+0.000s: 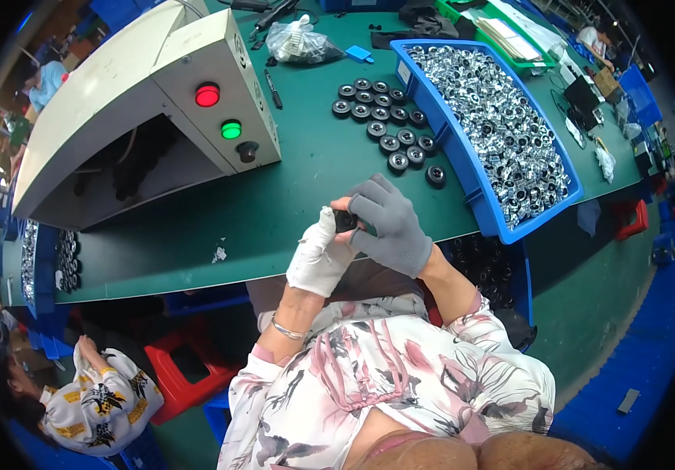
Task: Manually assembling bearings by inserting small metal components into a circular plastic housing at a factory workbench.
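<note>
Both my hands meet over the table's near edge, around a small black part that is mostly hidden by fingers. My left hand, in a white glove, is closed on its left side. From the right, my right hand, in a grey fingerless glove, grips the same part with fingers curled. Beyond them lie several black wheels with metal centres, and one wheel sits apart, nearest the right hand. A long blue bin to the right is full of shiny metal rings.
A beige machine with a red light and a green light stands at left on the green table. A pen and a plastic bag lie farther back. Below the table edge at right is a bin of black parts. Another person sits lower left.
</note>
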